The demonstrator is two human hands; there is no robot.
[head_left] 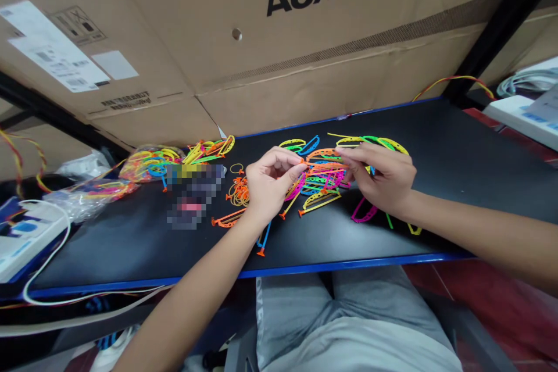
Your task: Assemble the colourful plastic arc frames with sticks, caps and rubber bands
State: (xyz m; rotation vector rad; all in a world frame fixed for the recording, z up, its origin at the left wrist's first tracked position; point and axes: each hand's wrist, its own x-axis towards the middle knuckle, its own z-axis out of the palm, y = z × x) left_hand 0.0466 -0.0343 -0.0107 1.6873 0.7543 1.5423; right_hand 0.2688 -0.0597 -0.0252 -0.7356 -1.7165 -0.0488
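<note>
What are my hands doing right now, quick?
Left hand: closed, pinching a thin orange plastic piece.
Right hand: closed, pinching what looks like the same piece.

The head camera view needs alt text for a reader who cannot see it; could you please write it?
The left hand and right hand pinch a thin orange plastic strip above a heap of bright plastic strips on a black bench. A large cardboard box printed AUX stands behind the bench.
</note>
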